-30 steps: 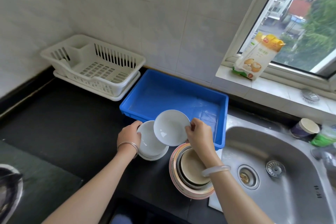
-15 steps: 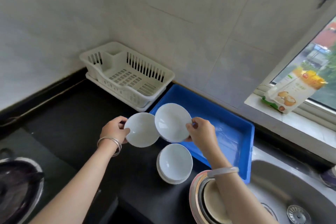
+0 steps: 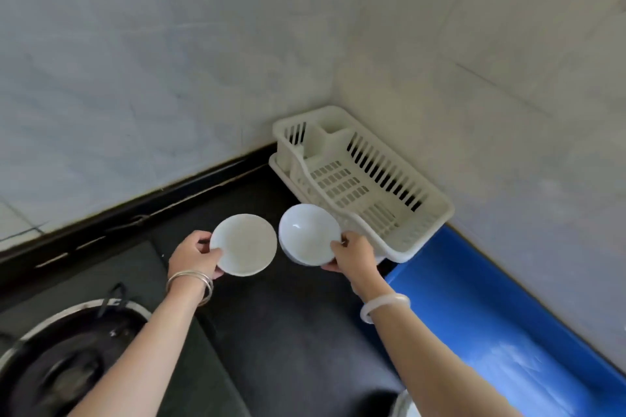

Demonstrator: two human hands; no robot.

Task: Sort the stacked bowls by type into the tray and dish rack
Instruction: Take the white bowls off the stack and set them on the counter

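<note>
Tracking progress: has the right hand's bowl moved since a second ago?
Yes: the bowl went left, from the blue tray to the dish rack.

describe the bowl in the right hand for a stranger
Find the white dish rack by the tiled wall. Before its near end, the right hand holds a white bowl. It lies nearer the rack than the other bowl in the left hand.

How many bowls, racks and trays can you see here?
Bowls: 2, the left bowl held by the left hand and the right bowl held by the right hand
Racks: 1, the white dish rack
Trays: 1, the blue tray
Total: 4
The pale sliver at the bottom edge is too cut off to count.
</note>
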